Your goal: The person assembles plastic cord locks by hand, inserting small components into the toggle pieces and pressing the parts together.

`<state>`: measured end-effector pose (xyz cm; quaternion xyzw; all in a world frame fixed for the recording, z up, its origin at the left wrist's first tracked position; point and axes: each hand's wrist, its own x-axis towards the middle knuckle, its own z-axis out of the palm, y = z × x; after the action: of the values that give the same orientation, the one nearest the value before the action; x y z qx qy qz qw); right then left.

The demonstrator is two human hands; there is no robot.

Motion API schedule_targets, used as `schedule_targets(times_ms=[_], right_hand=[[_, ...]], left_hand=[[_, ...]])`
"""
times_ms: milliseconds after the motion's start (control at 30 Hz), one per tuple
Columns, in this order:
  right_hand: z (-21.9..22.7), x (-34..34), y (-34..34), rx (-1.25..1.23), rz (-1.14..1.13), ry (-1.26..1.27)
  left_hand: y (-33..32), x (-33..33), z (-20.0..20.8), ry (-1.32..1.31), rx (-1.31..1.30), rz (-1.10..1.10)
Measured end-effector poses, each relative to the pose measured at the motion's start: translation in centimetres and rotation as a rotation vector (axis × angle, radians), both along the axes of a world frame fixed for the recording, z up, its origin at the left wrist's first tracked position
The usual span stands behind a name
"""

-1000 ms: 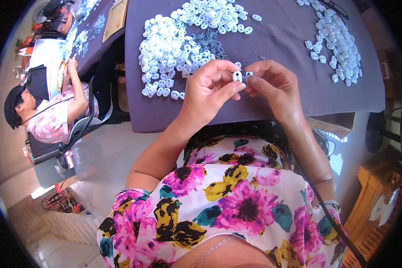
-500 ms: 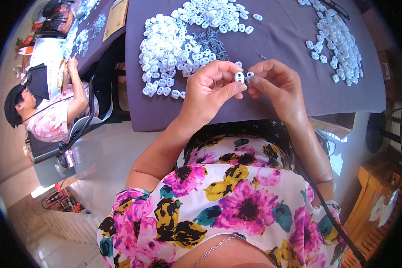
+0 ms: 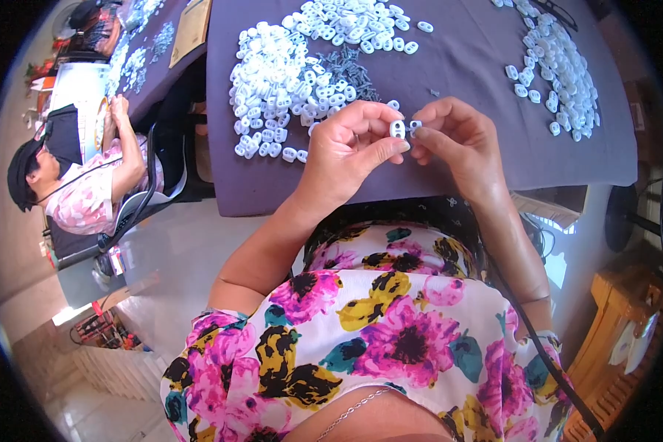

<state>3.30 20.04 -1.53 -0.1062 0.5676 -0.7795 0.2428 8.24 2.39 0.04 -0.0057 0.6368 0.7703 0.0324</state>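
Piece (image 3: 397, 130), white and two-holed, is pinched in left hand (image 3: 346, 144) over dark cloth (image 3: 486, 74), right hand (image 3: 460, 140) just beside pinching a small pale part (image 3: 415, 124), seemingly unjoined; left heap (image 3: 265, 81) and right heap (image 3: 565, 85) both white, finished versus remaining unclear.

Top (image 3: 409, 342), lower centre: white, short-sleeved, printed with large magenta flowers, mustard-and-black blooms, teal leaves. Necklace (image 3: 352, 409), bottom edge: silver-coloured chain. Cord (image 3: 543, 355), lower right: black, thin.
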Motion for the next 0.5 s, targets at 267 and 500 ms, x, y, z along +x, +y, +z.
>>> schedule_targets(times_ms=[267,500], right_hand=[[0.14,-0.09,0.04,-0.003,0.002,-0.015],[0.25,0.0,-0.18,0.009,0.007,-0.016]], left_hand=[[-0.04,-0.14,-0.03,-0.016,-0.009,-0.007],[0.29,-0.06,-0.39,-0.014,0.017,-0.036]])
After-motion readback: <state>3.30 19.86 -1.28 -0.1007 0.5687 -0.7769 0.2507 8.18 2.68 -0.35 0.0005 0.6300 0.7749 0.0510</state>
